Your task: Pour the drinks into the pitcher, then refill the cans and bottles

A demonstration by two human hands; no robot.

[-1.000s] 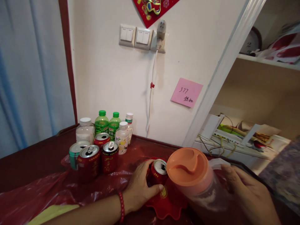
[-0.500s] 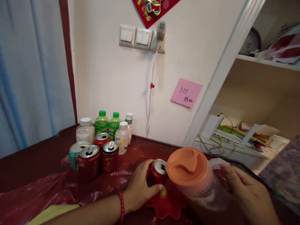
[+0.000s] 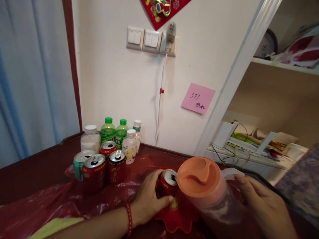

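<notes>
My left hand [image 3: 148, 199] is wrapped round an opened red drink can [image 3: 168, 182] that stands upright on a red scalloped tray [image 3: 178, 217]. A clear plastic pitcher with an orange lid [image 3: 199, 177] stands right beside the can, its spout side close to the can's top. My right hand [image 3: 261, 205] grips the pitcher by its white handle at the right. A red bead bracelet sits on my left wrist.
To the left stands a cluster of red cans [image 3: 99, 169], a teal can [image 3: 79, 162], green bottles [image 3: 113, 131] and white-capped bottles [image 3: 90, 137] on red plastic sheeting [image 3: 50, 205]. A cord [image 3: 160, 99] hangs from a wall socket. A cluttered shelf unit [image 3: 249, 146] stands at the right.
</notes>
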